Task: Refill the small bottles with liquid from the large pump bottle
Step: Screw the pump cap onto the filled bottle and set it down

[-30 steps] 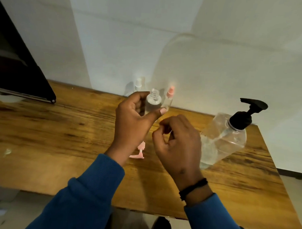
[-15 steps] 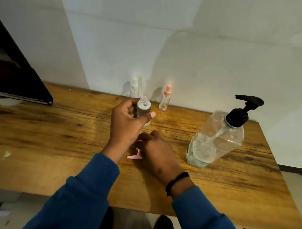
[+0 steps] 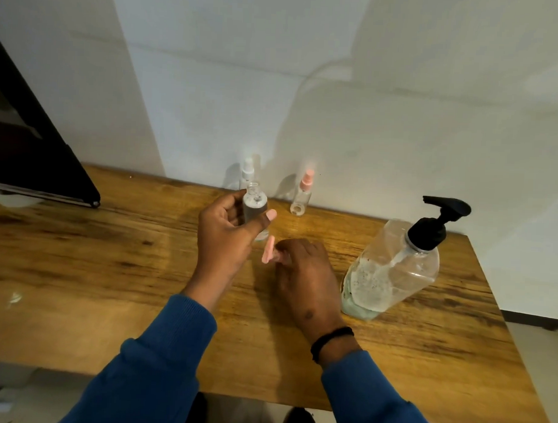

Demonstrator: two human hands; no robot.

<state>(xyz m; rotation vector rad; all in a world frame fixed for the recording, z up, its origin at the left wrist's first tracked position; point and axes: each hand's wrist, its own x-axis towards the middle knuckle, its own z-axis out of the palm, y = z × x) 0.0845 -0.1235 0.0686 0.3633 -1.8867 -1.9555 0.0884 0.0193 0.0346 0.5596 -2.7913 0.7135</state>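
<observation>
My left hand (image 3: 227,238) grips a small clear bottle (image 3: 255,207), uncapped and upright, holding liquid, above the wooden table (image 3: 95,268). Just to its right, my right hand (image 3: 304,272) pinches a pink spray cap (image 3: 267,253) lifted off the table. The large clear pump bottle (image 3: 392,269) with a black pump head (image 3: 435,223) stands at the right, partly filled with foamy liquid. Two more small bottles stand at the wall: one with a white cap (image 3: 248,174), partly behind the held bottle, and one with a pink cap (image 3: 302,196).
A dark flat panel (image 3: 36,158) leans over the table's far left corner. A white wall (image 3: 307,101) closes the back. The table's front edge runs just above my blue sleeves, and its right edge drops to the floor.
My right hand went down to the table and picked up the pink spray cap. My left hand with the small bottle shifted slightly left and lower. The pump bottle stands untouched.
</observation>
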